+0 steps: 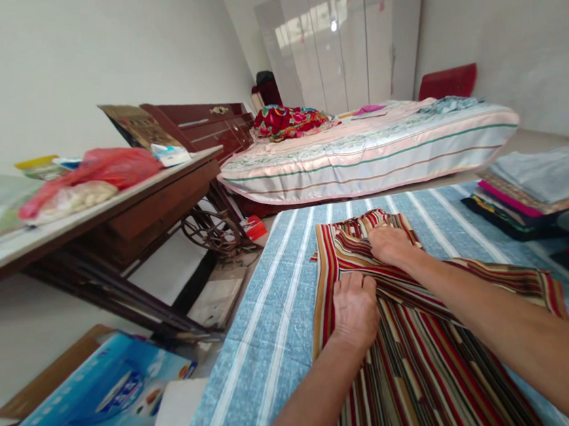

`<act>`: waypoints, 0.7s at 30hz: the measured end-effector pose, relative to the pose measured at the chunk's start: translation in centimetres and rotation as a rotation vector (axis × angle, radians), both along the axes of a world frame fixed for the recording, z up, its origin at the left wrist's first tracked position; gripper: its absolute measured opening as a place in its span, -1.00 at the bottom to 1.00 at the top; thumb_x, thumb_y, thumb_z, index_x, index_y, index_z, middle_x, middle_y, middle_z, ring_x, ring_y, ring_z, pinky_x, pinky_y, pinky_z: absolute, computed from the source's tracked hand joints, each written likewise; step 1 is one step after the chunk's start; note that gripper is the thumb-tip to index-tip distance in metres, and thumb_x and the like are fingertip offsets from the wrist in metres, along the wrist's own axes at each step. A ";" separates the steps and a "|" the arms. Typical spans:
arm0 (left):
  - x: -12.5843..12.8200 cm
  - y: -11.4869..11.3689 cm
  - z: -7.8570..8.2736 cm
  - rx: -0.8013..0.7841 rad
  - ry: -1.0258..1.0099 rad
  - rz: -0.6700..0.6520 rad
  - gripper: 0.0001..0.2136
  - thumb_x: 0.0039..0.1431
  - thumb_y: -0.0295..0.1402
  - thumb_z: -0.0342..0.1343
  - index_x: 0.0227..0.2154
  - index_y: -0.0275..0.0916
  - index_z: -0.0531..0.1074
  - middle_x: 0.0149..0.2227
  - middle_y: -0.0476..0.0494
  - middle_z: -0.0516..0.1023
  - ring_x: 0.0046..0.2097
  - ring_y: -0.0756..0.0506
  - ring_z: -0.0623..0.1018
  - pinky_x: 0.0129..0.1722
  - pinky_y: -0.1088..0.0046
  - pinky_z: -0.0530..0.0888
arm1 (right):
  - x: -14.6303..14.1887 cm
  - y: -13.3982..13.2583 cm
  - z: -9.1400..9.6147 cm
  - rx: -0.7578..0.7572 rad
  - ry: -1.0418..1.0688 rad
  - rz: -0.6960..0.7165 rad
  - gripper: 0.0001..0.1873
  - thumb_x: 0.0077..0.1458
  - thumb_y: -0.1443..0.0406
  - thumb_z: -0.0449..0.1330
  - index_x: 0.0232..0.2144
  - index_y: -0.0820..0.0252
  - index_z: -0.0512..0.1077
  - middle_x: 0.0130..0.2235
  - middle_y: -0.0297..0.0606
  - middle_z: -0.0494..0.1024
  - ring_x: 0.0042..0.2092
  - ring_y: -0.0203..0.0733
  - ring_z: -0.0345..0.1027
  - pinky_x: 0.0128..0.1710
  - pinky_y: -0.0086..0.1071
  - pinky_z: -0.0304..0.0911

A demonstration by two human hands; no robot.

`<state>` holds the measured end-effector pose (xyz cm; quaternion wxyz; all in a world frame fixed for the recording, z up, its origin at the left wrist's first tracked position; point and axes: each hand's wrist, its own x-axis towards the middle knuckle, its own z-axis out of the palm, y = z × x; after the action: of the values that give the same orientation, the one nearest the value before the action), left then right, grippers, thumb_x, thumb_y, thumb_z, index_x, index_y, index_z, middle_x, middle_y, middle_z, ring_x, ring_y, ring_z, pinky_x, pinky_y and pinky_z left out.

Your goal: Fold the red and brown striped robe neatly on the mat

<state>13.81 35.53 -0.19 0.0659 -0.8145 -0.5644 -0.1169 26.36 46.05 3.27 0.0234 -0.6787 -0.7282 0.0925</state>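
A striped top [438,358] in red, tan, black and cream lies spread over a blue cloth with white stripes. My left hand [356,309] is closed on the fabric near its left edge, knuckles up. Farther up, my right hand [390,244] pinches the cloth close to the top end, and folds bunch up between the two hands. What looks like a sleeve [521,280] stretches out to the right, passing beneath my right forearm. My fingertips are hidden by the hands themselves.
Folded clothes [533,187] are stacked on the right. Behind stands a bed [373,160] with a red floral quilt [287,121]. At left is a sewing-machine table [164,183] bearing a red plastic bag [118,167]; a blue box [106,397] sits below.
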 end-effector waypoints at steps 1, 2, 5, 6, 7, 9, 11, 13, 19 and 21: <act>0.0 0.0 0.0 -0.002 -0.019 0.002 -0.84 0.11 -0.51 -0.02 -0.32 -0.19 0.41 -0.26 -0.13 0.46 -0.13 -0.16 0.40 -0.19 0.30 0.30 | 0.1 0.1 -0.1 0.003 -0.013 -0.002 -0.64 0.03 0.43 0.05 -0.12 0.38 0.47 -0.04 0.18 0.45 0.03 0.04 0.33 -0.06 -0.20 0.25; 0.1 0.0 -0.1 -0.006 -0.037 0.005 -0.84 0.11 -0.51 -0.03 -0.31 -0.18 0.40 -0.26 -0.13 0.47 -0.13 -0.16 0.40 -0.18 0.31 0.30 | 0.2 0.1 -0.2 0.008 -0.028 -0.004 -0.65 0.04 0.42 0.05 -0.12 0.36 0.48 -0.04 0.16 0.45 0.03 0.03 0.34 -0.06 -0.21 0.25; 0.3 0.0 0.2 -0.036 -0.075 0.025 -0.83 0.11 -0.50 -0.03 -0.28 -0.18 0.40 -0.25 -0.12 0.48 -0.13 -0.16 0.40 -0.18 0.31 0.30 | 0.4 0.3 -0.4 0.016 -0.053 -0.015 -0.66 0.04 0.37 0.08 -0.12 0.35 0.48 -0.05 0.14 0.46 0.00 0.01 0.36 -0.06 -0.24 0.25; 0.4 -0.1 0.4 -0.048 -0.080 0.034 -0.84 0.11 -0.48 -0.02 -0.27 -0.18 0.40 -0.25 -0.12 0.48 -0.13 -0.16 0.40 -0.18 0.30 0.30 | 0.4 0.4 -0.4 0.015 -0.056 -0.019 -0.66 0.04 0.37 0.10 -0.12 0.36 0.48 -0.06 0.15 0.47 -0.01 0.00 0.37 -0.07 -0.25 0.25; 0.4 -0.1 0.5 -0.058 -0.082 0.042 -0.85 0.10 -0.46 -0.01 -0.27 -0.19 0.40 -0.24 -0.12 0.49 -0.13 -0.16 0.41 -0.18 0.30 0.30 | 0.4 0.5 -0.4 0.014 -0.056 -0.022 -0.66 0.03 0.37 0.11 -0.12 0.35 0.48 -0.06 0.15 0.47 -0.01 0.00 0.38 -0.07 -0.26 0.25; 0.5 0.0 0.8 -0.067 -0.083 0.057 -0.87 0.10 -0.42 0.02 -0.28 -0.20 0.40 -0.23 -0.13 0.49 -0.13 -0.17 0.41 -0.18 0.28 0.30 | 0.4 0.7 -0.4 0.019 -0.050 -0.020 -0.65 0.02 0.37 0.11 -0.12 0.34 0.48 -0.06 0.14 0.47 -0.01 -0.02 0.37 -0.06 -0.28 0.25; 0.6 0.1 1.0 -0.058 -0.078 0.055 -0.89 0.11 -0.41 0.02 -0.31 -0.20 0.41 -0.25 -0.12 0.50 -0.14 -0.17 0.42 -0.19 0.28 0.29 | 0.6 1.1 -0.3 0.027 -0.043 -0.018 -0.65 0.03 0.37 0.10 -0.12 0.31 0.49 -0.06 0.11 0.48 0.00 -0.03 0.37 -0.05 -0.29 0.24; 0.7 0.2 0.9 -0.034 -0.066 0.039 -0.90 0.13 -0.44 0.00 -0.35 -0.19 0.41 -0.29 -0.11 0.50 -0.17 -0.15 0.42 -0.22 0.29 0.29 | 0.9 1.4 -0.2 0.032 -0.037 -0.022 -0.66 0.03 0.38 0.08 -0.12 0.29 0.49 -0.08 0.07 0.50 0.00 -0.03 0.37 -0.04 -0.28 0.23; 0.5 0.4 0.5 0.098 -0.012 -0.039 -0.88 0.11 -0.51 -0.01 -0.38 -0.21 0.40 -0.40 -0.10 0.49 -0.26 -0.14 0.44 -0.28 0.30 0.29 | 1.4 2.4 -0.5 0.025 -0.025 -0.024 -0.67 0.06 0.34 0.07 -0.14 0.34 0.49 -0.11 0.06 0.52 -0.05 0.01 0.40 -0.12 -0.27 0.28; 0.3 0.3 0.5 0.155 0.015 -0.078 -0.86 0.09 -0.53 -0.01 -0.33 -0.23 0.41 -0.42 -0.10 0.48 -0.29 -0.14 0.44 -0.27 0.29 0.31 | 1.3 2.6 -0.7 0.022 -0.019 0.003 -0.67 0.07 0.33 0.07 -0.14 0.33 0.48 -0.10 0.05 0.52 -0.05 0.01 0.40 -0.12 -0.27 0.28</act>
<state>14.08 35.83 0.34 0.1283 -0.8291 -0.5212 -0.1565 27.70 48.60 2.55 0.0238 -0.6781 -0.7304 0.0782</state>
